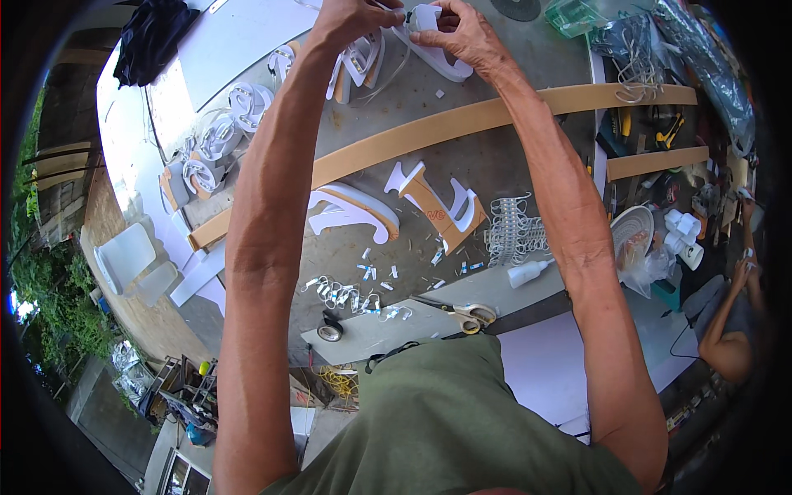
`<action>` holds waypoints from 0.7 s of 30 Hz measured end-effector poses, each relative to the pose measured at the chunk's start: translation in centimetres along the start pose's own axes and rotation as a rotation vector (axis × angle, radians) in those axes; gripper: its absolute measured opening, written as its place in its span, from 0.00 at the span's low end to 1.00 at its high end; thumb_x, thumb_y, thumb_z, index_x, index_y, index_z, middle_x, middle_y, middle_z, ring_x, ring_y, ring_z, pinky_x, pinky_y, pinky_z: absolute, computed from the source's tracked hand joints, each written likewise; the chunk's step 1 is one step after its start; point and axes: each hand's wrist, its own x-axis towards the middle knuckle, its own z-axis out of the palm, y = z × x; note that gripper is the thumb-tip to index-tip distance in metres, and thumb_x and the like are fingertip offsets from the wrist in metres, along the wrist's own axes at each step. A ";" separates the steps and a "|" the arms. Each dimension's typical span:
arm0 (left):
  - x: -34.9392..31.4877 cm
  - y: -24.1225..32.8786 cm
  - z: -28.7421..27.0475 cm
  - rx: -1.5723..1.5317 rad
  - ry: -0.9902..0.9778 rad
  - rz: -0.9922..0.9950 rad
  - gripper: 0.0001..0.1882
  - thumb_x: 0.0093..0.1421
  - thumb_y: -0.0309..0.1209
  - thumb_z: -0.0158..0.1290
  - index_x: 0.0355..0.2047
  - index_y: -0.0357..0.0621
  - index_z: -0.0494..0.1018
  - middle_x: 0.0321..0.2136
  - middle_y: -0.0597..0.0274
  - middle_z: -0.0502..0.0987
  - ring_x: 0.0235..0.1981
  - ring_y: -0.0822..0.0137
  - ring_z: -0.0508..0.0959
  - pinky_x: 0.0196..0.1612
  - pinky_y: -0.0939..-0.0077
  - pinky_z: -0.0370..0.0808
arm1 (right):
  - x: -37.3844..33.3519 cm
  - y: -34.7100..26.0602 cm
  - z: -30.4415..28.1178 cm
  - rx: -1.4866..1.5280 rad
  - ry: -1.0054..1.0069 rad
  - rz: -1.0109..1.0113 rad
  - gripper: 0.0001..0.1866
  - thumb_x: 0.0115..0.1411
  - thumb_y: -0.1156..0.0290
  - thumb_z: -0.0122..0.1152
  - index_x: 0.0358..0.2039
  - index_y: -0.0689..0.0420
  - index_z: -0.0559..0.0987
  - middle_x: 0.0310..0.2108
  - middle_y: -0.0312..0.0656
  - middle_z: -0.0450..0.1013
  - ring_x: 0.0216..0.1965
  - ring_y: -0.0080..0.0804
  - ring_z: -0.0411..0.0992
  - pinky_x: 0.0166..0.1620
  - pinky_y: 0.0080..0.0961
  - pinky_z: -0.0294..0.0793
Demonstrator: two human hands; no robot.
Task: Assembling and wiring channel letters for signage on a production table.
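Both my arms reach to the far edge of the view. My right hand (pixel 467 37) is closed on a white sign letter (pixel 443 59), its fingers at a raised white part. My left hand (pixel 353 23) meets the same letter from the left, fingers pinched together by a small dark spot; what they pinch is too small to make out. Just left of it stand more white letters with wires (pixel 360 59). Nearer me lie a curved white letter with a brown face (pixel 353 210) and an L-shaped letter (pixel 439 208).
A long brown strip (pixel 412 136) crosses the table under my forearms. Closer in are scissors (pixel 472 317), black tape (pixel 330 328), a white bottle (pixel 528 273), wired LED modules (pixel 513 228) and small scraps. At right, another person's arm (pixel 728 330) shows beside cluttered tools.
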 end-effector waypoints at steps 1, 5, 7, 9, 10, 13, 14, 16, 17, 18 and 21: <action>0.0 0.0 0.0 -0.007 0.000 0.002 0.12 0.53 0.26 0.67 0.37 0.33 0.83 0.20 0.61 0.80 0.17 0.74 0.76 0.20 0.77 0.73 | 0.0 0.1 0.0 -0.003 -0.002 -0.004 0.37 0.45 0.60 0.81 0.51 0.64 0.72 0.44 0.51 0.77 0.46 0.39 0.77 0.50 0.34 0.77; 0.1 -0.9 -0.4 -0.045 0.011 0.042 0.12 0.52 0.25 0.67 0.37 0.32 0.83 0.20 0.60 0.81 0.17 0.74 0.76 0.20 0.77 0.72 | -0.2 -0.7 0.2 -0.027 -0.001 -0.040 0.39 0.46 0.60 0.81 0.54 0.64 0.72 0.47 0.51 0.77 0.49 0.40 0.77 0.53 0.35 0.77; 0.3 -1.4 -0.1 -0.025 0.036 0.078 0.12 0.52 0.27 0.67 0.36 0.33 0.83 0.20 0.59 0.81 0.17 0.74 0.76 0.21 0.77 0.73 | -0.1 -0.1 -0.2 0.004 -0.046 -0.015 0.38 0.47 0.63 0.80 0.55 0.64 0.72 0.49 0.51 0.77 0.51 0.40 0.76 0.54 0.34 0.76; 0.7 -1.0 0.9 -0.012 0.051 0.093 0.13 0.51 0.28 0.67 0.36 0.35 0.84 0.20 0.59 0.81 0.17 0.73 0.77 0.21 0.76 0.73 | 0.1 1.5 -1.7 0.204 -0.015 -0.143 0.40 0.46 0.52 0.81 0.54 0.65 0.77 0.45 0.50 0.79 0.45 0.36 0.79 0.47 0.27 0.80; 0.6 -1.4 0.8 0.030 0.068 0.099 0.13 0.50 0.30 0.68 0.35 0.36 0.84 0.20 0.59 0.81 0.18 0.73 0.77 0.22 0.75 0.74 | -0.1 1.4 -1.7 0.196 -0.050 -0.147 0.40 0.46 0.52 0.81 0.54 0.65 0.77 0.45 0.50 0.79 0.45 0.36 0.79 0.47 0.27 0.80; 0.8 -2.3 0.4 0.031 0.104 0.120 0.14 0.48 0.32 0.68 0.35 0.39 0.85 0.19 0.59 0.81 0.19 0.71 0.78 0.24 0.73 0.75 | -2.7 0.5 -1.1 -0.035 0.168 -0.219 0.31 0.52 0.58 0.77 0.52 0.61 0.79 0.44 0.45 0.79 0.46 0.33 0.78 0.47 0.27 0.79; 0.7 -2.5 0.2 0.018 0.096 0.125 0.14 0.47 0.32 0.68 0.34 0.39 0.85 0.19 0.59 0.81 0.19 0.71 0.79 0.24 0.73 0.76 | -4.2 -0.7 -0.7 -0.177 0.228 -0.280 0.26 0.53 0.61 0.76 0.51 0.58 0.81 0.43 0.43 0.79 0.45 0.33 0.78 0.47 0.29 0.79; 0.7 -2.3 0.3 -0.026 0.099 0.131 0.14 0.47 0.32 0.69 0.34 0.39 0.85 0.20 0.58 0.82 0.19 0.69 0.80 0.25 0.73 0.77 | -6.5 -1.7 0.0 -0.335 0.270 -0.344 0.22 0.55 0.63 0.74 0.49 0.55 0.82 0.41 0.41 0.79 0.45 0.34 0.78 0.46 0.30 0.79; 0.7 -2.3 0.2 -0.031 0.088 0.126 0.14 0.46 0.32 0.69 0.33 0.39 0.85 0.20 0.57 0.82 0.19 0.69 0.80 0.25 0.73 0.77 | -7.4 -1.6 0.7 -0.499 0.287 -0.468 0.20 0.55 0.65 0.73 0.48 0.53 0.83 0.40 0.41 0.79 0.44 0.36 0.77 0.46 0.32 0.78; 0.9 -2.0 0.4 -0.042 0.069 0.129 0.14 0.46 0.32 0.69 0.32 0.39 0.85 0.21 0.57 0.83 0.19 0.68 0.80 0.25 0.72 0.78 | -8.0 -1.4 0.8 -0.669 0.308 -0.593 0.17 0.55 0.67 0.71 0.46 0.51 0.84 0.38 0.40 0.79 0.43 0.38 0.77 0.46 0.34 0.77; 1.2 -1.9 0.4 0.042 0.111 0.194 0.14 0.45 0.34 0.70 0.32 0.40 0.85 0.24 0.53 0.84 0.24 0.64 0.83 0.30 0.70 0.80 | -8.2 -0.2 1.6 -0.775 0.278 -0.714 0.17 0.54 0.70 0.70 0.46 0.54 0.84 0.38 0.41 0.80 0.41 0.42 0.77 0.47 0.36 0.76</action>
